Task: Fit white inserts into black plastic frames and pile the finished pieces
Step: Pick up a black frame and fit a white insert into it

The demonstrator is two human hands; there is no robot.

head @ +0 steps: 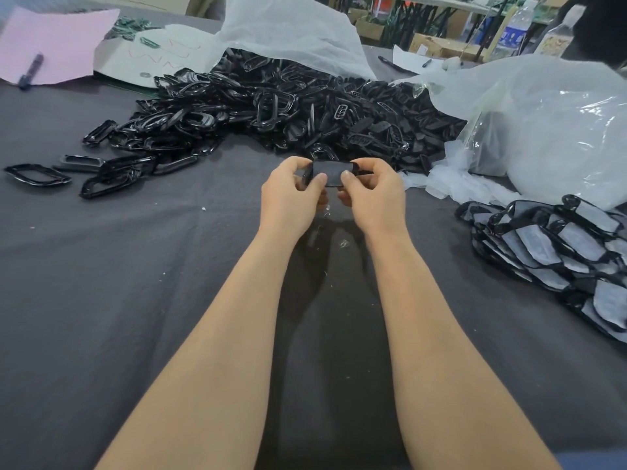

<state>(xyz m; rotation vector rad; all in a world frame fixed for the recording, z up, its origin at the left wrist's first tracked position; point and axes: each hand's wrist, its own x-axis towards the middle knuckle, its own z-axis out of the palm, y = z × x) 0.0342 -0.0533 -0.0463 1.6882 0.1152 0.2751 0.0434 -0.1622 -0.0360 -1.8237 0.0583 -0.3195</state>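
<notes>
Frame point(330, 172) is up off the grey cloth point(135, 300), held btwn both hands, in the middle of the view & just in front of the big pile point(271, 106). Left hand point(291, 195) grips its left end, right hand point(373, 195) grips its right end. Fingers of both are curled round it, w/ both thumbs pressed flat on the near face. Its middle looks dark grey; can't tell if an insert is in it.

Big pile is all bare black frames. It lies behind the hands & spills out from under a white bag point(291, 32). A few loose frames point(37, 174) lie apart on the left. On the right, near the edge, is the done pile point(559, 252): black frames w/ white inserts in them, stacked & leaning on each other. Spare inserts point(451, 184) lie in a small white heap btwn the done pile & the big pile, next to a clear bag point(549, 123).

All of it sits on the cloth. Far left: pink paper point(57, 39) w/ a pen point(30, 71) on it, & a white sheet point(152, 52) w/ red marks beside it. At the back, blurry: a bottle point(515, 28) & brown boxes point(437, 45).
</notes>
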